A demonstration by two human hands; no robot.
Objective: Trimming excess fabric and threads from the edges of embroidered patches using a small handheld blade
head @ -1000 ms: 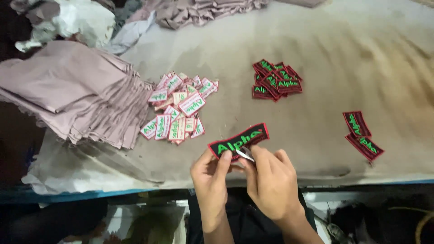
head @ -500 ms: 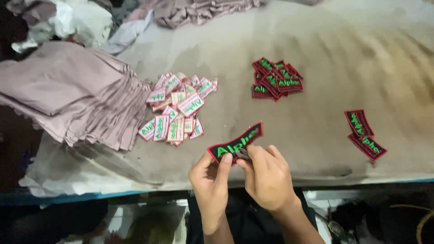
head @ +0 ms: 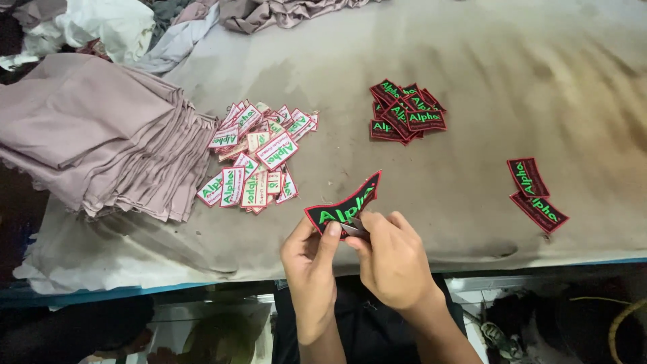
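Hands side by side above table edge, left hand point(head: 311, 259) and right hand point(head: 391, 259) fingers pinching black patch point(head: 344, 205)

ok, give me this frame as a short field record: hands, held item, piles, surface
left hand: pinches lower left end of black patch
right hand: fingers at patch's lower edge, picking at it
black patch: curved, red border, green lettering, held above table edge
white labels: loose pile, centre left
black patches: pile at centre; pair at right
folded fabric: mauve stack, left
table cover: stained grey cloth
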